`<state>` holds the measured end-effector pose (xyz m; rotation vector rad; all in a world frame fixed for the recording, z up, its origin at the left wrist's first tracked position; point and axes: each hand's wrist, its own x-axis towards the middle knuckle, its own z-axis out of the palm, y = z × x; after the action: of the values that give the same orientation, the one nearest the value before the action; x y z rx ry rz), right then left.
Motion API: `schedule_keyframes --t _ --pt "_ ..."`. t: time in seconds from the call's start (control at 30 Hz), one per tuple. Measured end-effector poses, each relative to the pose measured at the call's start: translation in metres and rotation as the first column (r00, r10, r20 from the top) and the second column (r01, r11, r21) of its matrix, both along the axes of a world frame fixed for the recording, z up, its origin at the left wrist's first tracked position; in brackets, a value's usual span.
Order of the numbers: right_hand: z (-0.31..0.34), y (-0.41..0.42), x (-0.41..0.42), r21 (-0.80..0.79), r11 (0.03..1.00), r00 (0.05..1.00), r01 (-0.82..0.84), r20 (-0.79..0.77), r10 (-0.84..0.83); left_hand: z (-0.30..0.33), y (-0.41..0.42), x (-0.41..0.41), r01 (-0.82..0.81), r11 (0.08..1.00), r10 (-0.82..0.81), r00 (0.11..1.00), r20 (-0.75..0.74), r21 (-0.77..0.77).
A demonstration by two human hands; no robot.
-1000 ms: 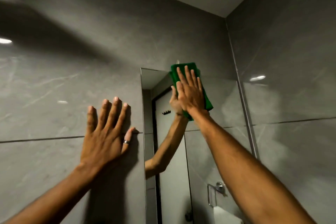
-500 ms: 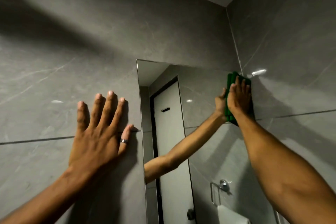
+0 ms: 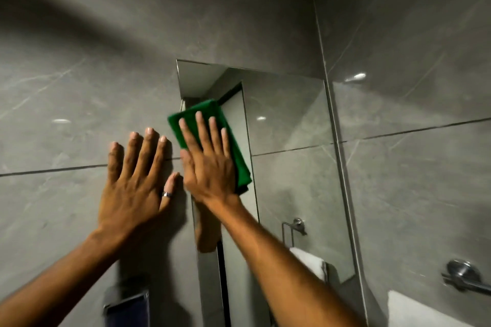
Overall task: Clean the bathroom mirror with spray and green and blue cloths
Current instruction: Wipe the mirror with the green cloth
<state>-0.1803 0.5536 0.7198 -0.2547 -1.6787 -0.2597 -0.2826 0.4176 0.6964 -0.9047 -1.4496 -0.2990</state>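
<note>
Mirror (image 3: 287, 167) wiping looks midway: right hand (image 3: 210, 167) presses the green cloth (image 3: 228, 141) flat at its left edge; left hand (image 3: 135, 183) rests spread, empty, on the wall (image 3: 79, 87). Blue-cloth step seemingly remains.

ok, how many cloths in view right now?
1. The green cloth is pressed flat under the right hand at the mirror's left edge. No blue cloth visible; it may be out of frame. The left hand rests bare on the wall tile.
</note>
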Motion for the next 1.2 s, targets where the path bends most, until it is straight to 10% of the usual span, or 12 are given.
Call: schedule_keyframes --t 0.63,1.2 --pt "-0.122 0.232 0.179 -0.703 0.711 0.916 0.015 -0.275 -0.291 -0.056 0.002 0.024 -0.055 0.989 0.049 0.998 -0.047 -0.137" --pt "-0.196 -0.011 -0.001 -0.268 0.962 0.999 0.051 -0.005 -0.054 -0.047 0.003 0.015 -0.020 0.983 0.016 1.000 -0.025 -0.184"
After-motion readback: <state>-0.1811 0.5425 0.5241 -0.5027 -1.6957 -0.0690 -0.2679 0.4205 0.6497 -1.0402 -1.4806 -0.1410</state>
